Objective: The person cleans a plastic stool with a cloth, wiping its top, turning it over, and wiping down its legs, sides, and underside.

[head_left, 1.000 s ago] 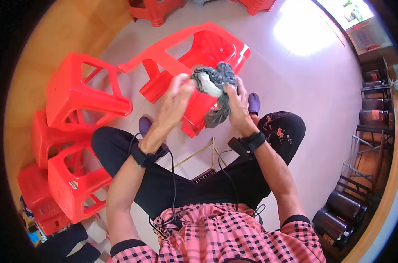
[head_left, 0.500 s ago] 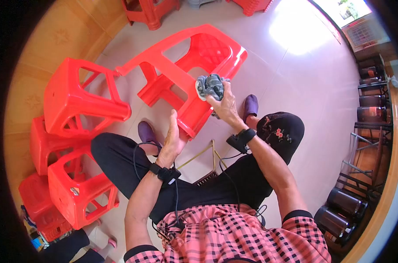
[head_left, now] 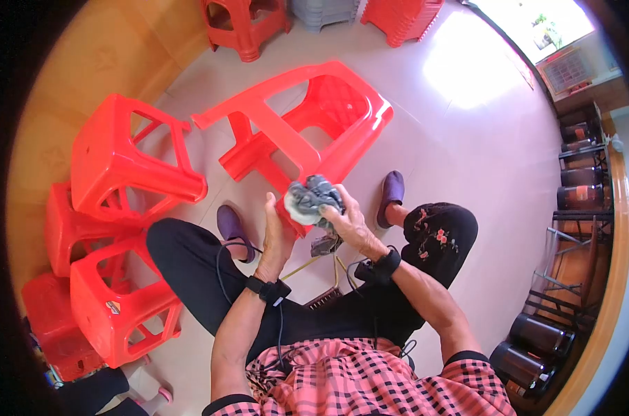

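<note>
A red plastic stool [head_left: 342, 104] lies on its side on the floor in front of me, its near leg end between my hands. My right hand [head_left: 352, 222] is closed round a bunched grey and white cloth [head_left: 314, 201], which lies against that leg; a darker tail of the cloth hangs below. My left hand [head_left: 278, 232] is at the left side of the same leg end, thumb up, its fingers mostly hidden behind the leg.
Several red stools [head_left: 96, 159] stand at the left by the wooden wall [head_left: 79, 90]. More stools [head_left: 248, 28] are at the far side. Dark jars [head_left: 519, 360] and metal racks line the right. Another person's legs [head_left: 99, 388] show at the lower left.
The right hand has drawn the cloth along the stool's leg toward me, from further up the side. Earlier, the left hand came down from beside the cloth to the leg end.
</note>
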Demonstrator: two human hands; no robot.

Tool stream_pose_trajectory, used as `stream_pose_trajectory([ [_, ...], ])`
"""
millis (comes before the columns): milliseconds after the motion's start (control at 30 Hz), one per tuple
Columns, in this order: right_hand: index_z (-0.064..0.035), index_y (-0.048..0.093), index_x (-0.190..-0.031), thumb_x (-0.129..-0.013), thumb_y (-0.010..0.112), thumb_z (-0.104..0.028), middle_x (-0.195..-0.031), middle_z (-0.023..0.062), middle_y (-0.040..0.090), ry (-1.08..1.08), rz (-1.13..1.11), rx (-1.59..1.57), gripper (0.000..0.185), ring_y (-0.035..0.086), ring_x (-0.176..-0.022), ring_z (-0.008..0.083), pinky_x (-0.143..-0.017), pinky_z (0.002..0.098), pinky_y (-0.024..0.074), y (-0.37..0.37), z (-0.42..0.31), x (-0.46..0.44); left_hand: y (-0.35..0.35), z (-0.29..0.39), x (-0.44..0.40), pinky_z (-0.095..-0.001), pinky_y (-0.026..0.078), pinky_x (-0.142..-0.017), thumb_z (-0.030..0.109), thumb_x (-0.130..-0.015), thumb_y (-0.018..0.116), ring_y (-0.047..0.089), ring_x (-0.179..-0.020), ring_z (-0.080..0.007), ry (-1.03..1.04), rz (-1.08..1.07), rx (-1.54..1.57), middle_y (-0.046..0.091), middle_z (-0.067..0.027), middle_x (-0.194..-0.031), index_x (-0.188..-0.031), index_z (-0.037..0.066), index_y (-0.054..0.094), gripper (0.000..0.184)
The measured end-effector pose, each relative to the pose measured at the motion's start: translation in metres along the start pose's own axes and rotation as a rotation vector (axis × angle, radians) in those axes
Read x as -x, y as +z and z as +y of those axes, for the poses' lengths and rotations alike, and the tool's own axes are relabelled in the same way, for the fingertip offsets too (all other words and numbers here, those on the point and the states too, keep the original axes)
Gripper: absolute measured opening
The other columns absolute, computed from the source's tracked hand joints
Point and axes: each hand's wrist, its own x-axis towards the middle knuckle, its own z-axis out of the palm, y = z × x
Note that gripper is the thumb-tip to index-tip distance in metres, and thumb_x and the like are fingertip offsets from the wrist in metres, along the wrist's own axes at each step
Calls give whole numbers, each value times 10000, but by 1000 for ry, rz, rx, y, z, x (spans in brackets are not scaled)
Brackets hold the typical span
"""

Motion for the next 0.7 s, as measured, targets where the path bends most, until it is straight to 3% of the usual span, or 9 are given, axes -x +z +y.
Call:
stream_pose_trajectory([
  [33,-14,497,-1090,-774,628,-214,-873,93,582,-13,57,5,396,562,-786,161,-687,310,475,-2,2,-3,-9,-6,-3,-275,476,-684,473,-959,355,567,-907,-136,64,-61,21,598,-43,-1074,-1212,76,521,500],
  [133,-16,471,-1126,-770,636,-189,-901,112,600,-88,169,87,429,573,-814,162,-719,316,484,-7,-4,-17,-19,-20,-7,-244,476,-615,326,-930,509,581,-797,-105,261,-63,-262,602,-32,-972,-1209,73,516,377],
  [167,-9,444,-1152,-767,662,-180,-924,166,630,-137,171,196,474,628,-837,218,-755,348,497,-11,-7,-20,-23,-20,-2,-224,444,-499,196,-880,585,556,-619,-79,181,-60,-238,590,-2,-843,-1155,68,545,305],
  [267,4,436,-1151,-770,687,-202,-902,212,642,-235,130,411,501,662,-834,304,-750,381,507,-9,-7,-42,-28,-33,-5,-237,413,-427,192,-876,572,504,-498,-75,150,-71,-329,583,10,-754,-1107,66,571,263],
  [333,8,431,-1113,-768,704,-223,-866,244,632,-295,135,462,497,647,-817,389,-709,425,507,-2,-13,-63,-31,-38,-3,-238,433,-450,150,-869,557,528,-531,-80,204,-104,-297,592,3,-747,-1105,42,579,261],
  [400,2,419,-1069,-774,701,-261,-840,259,623,-294,111,536,486,628,-796,422,-666,462,495,2,-23,-92,-32,-43,-2,-243,450,-460,115,-868,545,542,-532,-90,262,-190,-445,592,-12,-704,-1193,12,539,341],
  [433,-5,407,-1022,-784,683,-339,-816,284,610,-265,68,594,495,608,-787,451,-639,503,472,7,-27,-110,-29,-45,1,-250,461,-470,85,-865,537,542,-523,-95,151,-141,-450,576,-14,-658,-1267,-10,486,417],
  [533,-3,405,-1002,-798,649,-409,-805,297,603,-294,-96,762,517,607,-783,457,-644,515,466,30,-46,-159,-27,-45,2,-255,457,-470,76,-862,536,518,-502,-89,76,-64,-431,544,-9,-616,-1310,-5,454,463],
  [700,23,415,-992,-798,637,-454,-840,302,602,-350,-36,622,561,602,-813,465,-682,519,470,83,-51,-255,-37,-57,-4,-263,447,-475,94,-850,552,500,-501,-97,207,-129,-569,519,-10,-607,-1282,-46,450,465],
])
